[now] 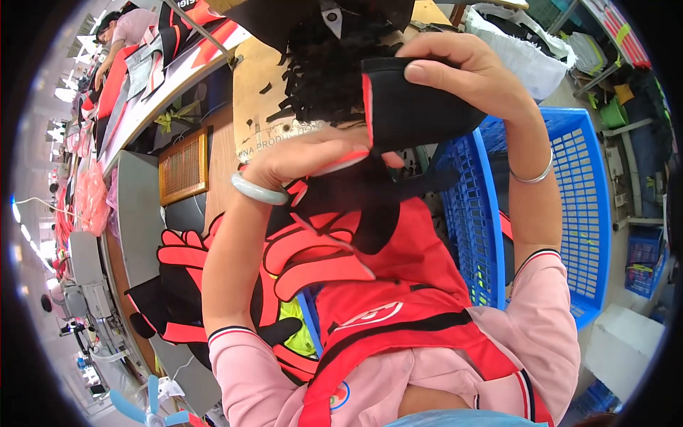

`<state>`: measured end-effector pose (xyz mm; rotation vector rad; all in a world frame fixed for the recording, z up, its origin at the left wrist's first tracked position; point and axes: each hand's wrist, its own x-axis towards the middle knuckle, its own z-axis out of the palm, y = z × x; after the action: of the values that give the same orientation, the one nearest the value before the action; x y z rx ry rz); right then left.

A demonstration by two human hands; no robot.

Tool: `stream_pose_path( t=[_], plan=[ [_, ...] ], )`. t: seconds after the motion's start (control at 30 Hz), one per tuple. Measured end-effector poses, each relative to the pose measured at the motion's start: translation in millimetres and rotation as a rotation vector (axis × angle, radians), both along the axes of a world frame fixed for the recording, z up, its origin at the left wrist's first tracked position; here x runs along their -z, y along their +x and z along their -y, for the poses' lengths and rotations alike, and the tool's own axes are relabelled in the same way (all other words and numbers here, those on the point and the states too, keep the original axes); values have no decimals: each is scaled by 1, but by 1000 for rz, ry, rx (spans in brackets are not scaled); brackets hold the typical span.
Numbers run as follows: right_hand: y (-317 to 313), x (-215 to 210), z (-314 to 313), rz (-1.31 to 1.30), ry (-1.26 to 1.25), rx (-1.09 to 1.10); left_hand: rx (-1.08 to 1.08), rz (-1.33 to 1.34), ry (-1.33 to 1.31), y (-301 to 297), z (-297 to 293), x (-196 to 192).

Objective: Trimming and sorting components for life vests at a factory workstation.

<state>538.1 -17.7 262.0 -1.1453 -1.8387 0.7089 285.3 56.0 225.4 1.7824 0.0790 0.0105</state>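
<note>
A black glove [420, 107] with red and white edging is stretched between my hands, its black fabric hanging below them over my red apron. My right hand [473, 75] pinches the upper edge of its wide cuff, thumb in front. My left hand [306, 156] is closed round the lower part near the red-edged seam; some of its fingers are hidden behind the fabric. More red and black gloves [313, 260] lie across my lap, and others [185, 277] are heaped to the left by my left forearm.
Ahead stands a dark machine head [320, 21] over a wooden board [256, 92] strewn with black scraps [324, 78]. Blue plastic baskets [597, 228] are at my right, with a white sack [519, 50] beyond. A co-worker [131, 32] bends over a long table at far left.
</note>
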Motion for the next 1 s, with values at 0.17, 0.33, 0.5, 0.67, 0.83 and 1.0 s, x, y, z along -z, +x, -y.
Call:
stream_pose_path(
  t=[0.17, 0.33, 0.5, 0.67, 0.83, 1.0],
  plan=[
    [9, -11, 34, 30, 83, -54, 48, -67, -708, 8, 38, 25],
    [18, -17, 66, 46, 27, -298, -149, -59, -585, -22, 42, 21],
    [-27, 48, 55, -123, -246, -276, -360, -44, -497, -20, 43, 15],
    [-23, 35, 50, -156, -439, -127, -506, -66, -438, -32, 31, 9],
    [-20, 6, 28, 191, -16, 57, -600, -107, -14, -28, 7, -20],
    [-13, 17, -15, 253, 68, 186, -837, -61, 67, -12, -19, -12]
  ],
)
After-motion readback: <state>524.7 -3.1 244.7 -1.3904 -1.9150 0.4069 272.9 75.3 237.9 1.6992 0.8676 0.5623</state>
